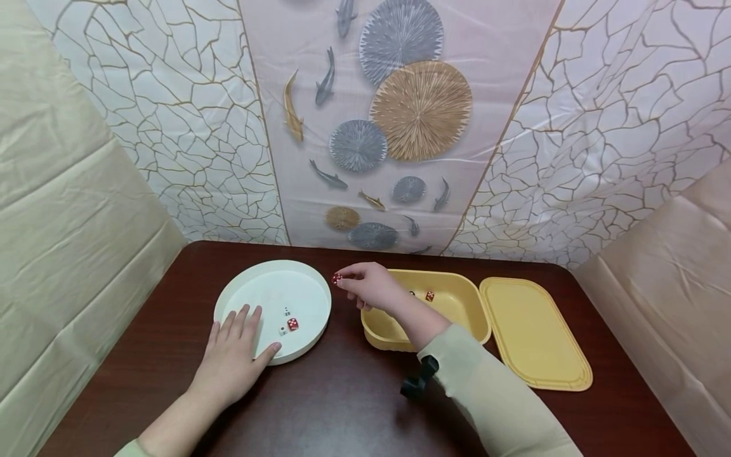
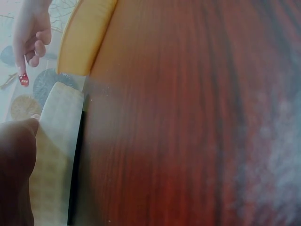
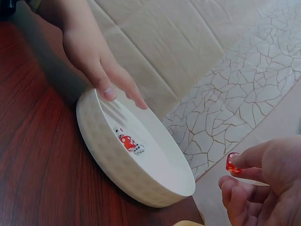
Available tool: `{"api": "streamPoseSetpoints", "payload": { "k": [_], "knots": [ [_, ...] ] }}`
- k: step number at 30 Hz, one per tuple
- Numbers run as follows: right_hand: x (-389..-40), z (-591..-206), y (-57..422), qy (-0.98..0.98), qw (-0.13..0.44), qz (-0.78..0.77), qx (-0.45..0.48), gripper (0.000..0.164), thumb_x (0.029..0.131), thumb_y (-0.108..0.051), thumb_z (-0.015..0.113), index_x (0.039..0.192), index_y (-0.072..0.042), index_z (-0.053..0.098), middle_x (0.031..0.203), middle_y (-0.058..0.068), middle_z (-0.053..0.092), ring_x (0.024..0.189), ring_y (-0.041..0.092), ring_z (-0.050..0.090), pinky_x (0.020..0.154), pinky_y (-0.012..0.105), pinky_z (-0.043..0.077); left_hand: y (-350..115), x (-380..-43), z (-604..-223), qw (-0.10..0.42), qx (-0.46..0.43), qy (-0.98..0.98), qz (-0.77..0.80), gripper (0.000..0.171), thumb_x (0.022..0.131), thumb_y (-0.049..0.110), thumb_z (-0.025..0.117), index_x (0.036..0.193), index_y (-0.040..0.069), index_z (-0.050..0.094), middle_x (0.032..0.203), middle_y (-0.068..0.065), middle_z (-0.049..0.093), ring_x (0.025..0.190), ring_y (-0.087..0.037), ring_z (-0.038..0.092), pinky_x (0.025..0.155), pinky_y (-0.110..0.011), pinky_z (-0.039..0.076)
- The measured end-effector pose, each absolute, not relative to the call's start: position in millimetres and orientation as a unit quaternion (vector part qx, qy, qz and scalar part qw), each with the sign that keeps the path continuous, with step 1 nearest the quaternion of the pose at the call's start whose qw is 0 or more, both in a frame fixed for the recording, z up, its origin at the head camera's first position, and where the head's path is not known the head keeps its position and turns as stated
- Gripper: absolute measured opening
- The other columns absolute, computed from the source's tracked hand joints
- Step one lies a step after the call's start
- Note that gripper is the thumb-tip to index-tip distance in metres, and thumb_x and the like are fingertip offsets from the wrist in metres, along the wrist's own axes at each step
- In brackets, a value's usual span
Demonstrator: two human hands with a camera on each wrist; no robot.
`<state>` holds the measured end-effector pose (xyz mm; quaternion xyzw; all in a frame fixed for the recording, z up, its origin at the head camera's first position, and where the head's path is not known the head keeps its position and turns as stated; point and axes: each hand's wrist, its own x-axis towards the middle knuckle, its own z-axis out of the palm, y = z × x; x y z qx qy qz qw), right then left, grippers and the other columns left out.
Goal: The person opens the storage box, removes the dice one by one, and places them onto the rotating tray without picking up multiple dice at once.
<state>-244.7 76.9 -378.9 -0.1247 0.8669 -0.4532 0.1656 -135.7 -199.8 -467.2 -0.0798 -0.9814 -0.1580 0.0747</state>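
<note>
My right hand pinches a red die with white pips between thumb and fingertips, in the air between a round white tray and a yellow plastic box. Spread over the tray's near left rim is my left hand, its fingers fairly straight and the thumb at the near edge. Inside the tray lie another red die and two white dice, one behind it and one beside it. The box holds a red die; the right wrist partly hides a small dark-marked thing there.
A yellow lid lies flat right of the box, against its side. The dark wooden table ends at a patterned cloth backdrop. Beige cloth hangs at both sides. A black strap piece sits at the right sleeve.
</note>
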Motion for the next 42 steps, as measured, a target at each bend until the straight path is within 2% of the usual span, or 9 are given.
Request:
{"api": "streamPoseSetpoints", "payload": {
  "k": [3, 10, 19, 28, 33, 38, 42],
  "knots": [
    [-246, -381, 72, 0.865, 0.168, -0.456, -0.125, 0.023, 0.097, -0.025, 0.065, 0.118, -0.016, 0.072, 0.073, 0.009, 0.064, 0.050, 0.019, 0.054, 0.047, 0.028, 0.049, -200, -136, -467, 0.073, -0.079, -0.982, -0.155, 0.086, 0.096, 0.064, 0.045, 0.155, 0.003, 0.028, 0.156, -0.025, 0.028, 0.143, -0.048, 0.022, 0.114, -0.065, 0.011],
    [-250, -387, 49, 0.856, 0.183, -0.468, -0.122, 0.025, 0.098, -0.025, 0.065, 0.119, -0.014, 0.071, 0.090, 0.025, 0.068, 0.051, 0.016, 0.054, 0.048, 0.026, 0.050, -201, -135, -466, 0.072, -0.076, -0.982, -0.155, 0.086, 0.096, 0.064, 0.047, 0.154, 0.003, 0.029, 0.156, -0.026, 0.028, 0.143, -0.048, 0.022, 0.114, -0.065, 0.011],
    [-255, -395, 19, 0.863, 0.182, -0.455, -0.119, 0.022, 0.096, -0.027, 0.067, 0.115, -0.018, 0.073, 0.085, 0.018, 0.070, 0.050, 0.017, 0.054, 0.051, 0.028, 0.052, -201, -137, -469, 0.071, -0.076, -0.983, -0.152, 0.086, 0.096, 0.063, 0.048, 0.155, 0.003, 0.029, 0.156, -0.025, 0.029, 0.143, -0.048, 0.022, 0.115, -0.064, 0.012],
    [-261, -406, 0, 0.880, 0.178, -0.424, -0.120, 0.024, 0.097, -0.029, 0.066, 0.117, -0.018, 0.072, 0.084, 0.012, 0.071, 0.052, 0.016, 0.056, 0.052, 0.026, 0.052, -200, -138, -470, 0.073, -0.080, -0.983, -0.148, 0.084, 0.096, 0.060, 0.051, 0.154, 0.003, 0.029, 0.156, -0.025, 0.029, 0.143, -0.047, 0.022, 0.114, -0.065, 0.012],
    [-263, -414, -12, 0.920, 0.148, -0.342, -0.124, 0.024, 0.097, -0.032, 0.065, 0.118, -0.022, 0.071, 0.086, 0.001, 0.069, 0.065, 0.014, 0.061, 0.058, 0.026, 0.052, -201, -137, -470, 0.072, -0.080, -0.983, -0.151, 0.084, 0.096, 0.060, 0.051, 0.154, 0.003, 0.029, 0.156, -0.025, 0.029, 0.143, -0.047, 0.022, 0.115, -0.064, 0.011],
    [-265, -423, -23, 0.960, 0.101, -0.217, -0.147, 0.023, 0.098, -0.036, 0.063, 0.117, -0.027, 0.072, 0.107, -0.008, 0.070, 0.091, 0.008, 0.062, 0.075, 0.026, 0.051, -200, -137, -469, 0.073, -0.080, -0.982, -0.154, 0.083, 0.096, 0.058, 0.053, 0.154, 0.003, 0.030, 0.155, -0.025, 0.029, 0.143, -0.047, 0.022, 0.115, -0.064, 0.011],
    [-265, -427, -31, 0.969, 0.099, -0.152, -0.165, 0.025, 0.099, -0.035, 0.061, 0.120, -0.027, 0.071, 0.116, -0.010, 0.069, 0.103, 0.008, 0.061, 0.085, 0.027, 0.051, -200, -137, -468, 0.074, -0.079, -0.982, -0.155, 0.083, 0.096, 0.057, 0.055, 0.154, 0.003, 0.030, 0.155, -0.025, 0.030, 0.143, -0.047, 0.022, 0.115, -0.064, 0.011]
  ]
}}
